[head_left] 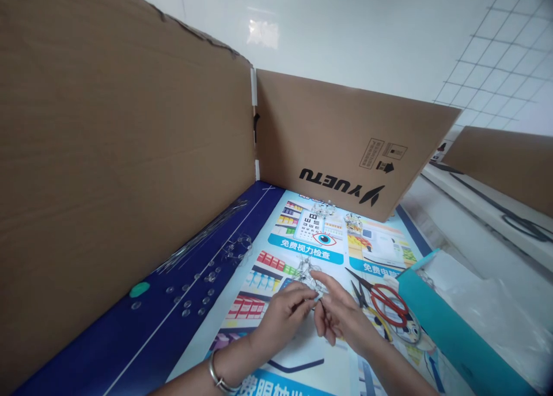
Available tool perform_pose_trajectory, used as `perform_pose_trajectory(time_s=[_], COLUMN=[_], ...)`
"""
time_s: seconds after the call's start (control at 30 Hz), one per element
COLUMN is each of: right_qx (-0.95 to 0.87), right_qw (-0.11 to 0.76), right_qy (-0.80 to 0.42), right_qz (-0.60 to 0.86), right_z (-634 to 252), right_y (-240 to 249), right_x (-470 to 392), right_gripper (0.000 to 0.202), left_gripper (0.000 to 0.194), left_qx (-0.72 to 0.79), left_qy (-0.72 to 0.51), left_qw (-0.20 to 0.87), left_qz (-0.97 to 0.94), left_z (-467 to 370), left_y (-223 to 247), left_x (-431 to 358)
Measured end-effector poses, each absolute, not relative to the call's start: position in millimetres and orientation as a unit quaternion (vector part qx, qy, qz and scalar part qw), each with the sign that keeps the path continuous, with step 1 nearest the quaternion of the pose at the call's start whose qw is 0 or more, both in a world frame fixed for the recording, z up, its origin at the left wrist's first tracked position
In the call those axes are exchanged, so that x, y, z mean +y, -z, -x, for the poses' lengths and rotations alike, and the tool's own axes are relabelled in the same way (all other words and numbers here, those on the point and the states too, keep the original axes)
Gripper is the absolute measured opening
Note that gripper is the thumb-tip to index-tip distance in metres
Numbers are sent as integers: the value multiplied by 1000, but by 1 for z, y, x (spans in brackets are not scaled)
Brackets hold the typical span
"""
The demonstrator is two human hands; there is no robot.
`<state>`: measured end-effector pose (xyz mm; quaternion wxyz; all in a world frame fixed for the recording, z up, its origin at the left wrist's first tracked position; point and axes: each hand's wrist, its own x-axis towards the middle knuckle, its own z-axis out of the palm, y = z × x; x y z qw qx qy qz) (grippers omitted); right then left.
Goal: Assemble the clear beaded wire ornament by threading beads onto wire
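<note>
1. Left of the red-handled scissors, locate the wire piece at the fingertips.
2. Left hand: fingers pinch narrowly, apparently on the wire piece's near end. Right hand: fingers half-curled beside it; its grip cannot be told.
3. Keep both hands' fingertips close together; thin wire likely springs or bends otherwise.
4. Avoid brushing the loose clear beads, farther left of the scissors.

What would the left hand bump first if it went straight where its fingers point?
The left hand would probably bump the right hand, just across from it. Depth is unclear there, so I can't tell whether they touch now.
</note>
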<state>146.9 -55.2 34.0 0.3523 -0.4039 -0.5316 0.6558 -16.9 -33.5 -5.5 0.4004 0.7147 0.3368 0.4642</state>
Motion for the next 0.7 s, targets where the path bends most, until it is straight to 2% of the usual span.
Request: perform_pose_trajectory(time_s=[0.27,0.47,0.7], right_qx=[-544,-541,-542], right_qw=[337,343,343], right_qy=[-656,-660,-659], right_qz=[401,392,393], right_z=[-148,-149,-149], right_y=[-34,-34,-30], right_x=[-57,-57,-57], right_gripper=[58,61,61], left_gripper=[18,20,18], left_qx=[308,284,302], left_qy=[-463,-439,-438], left_qw=[413,455,441], left_qz=[-721,-721,-723], left_z=[18,19,20], left_y=[3,-1,-1], left_x=[-36,-36,-36])
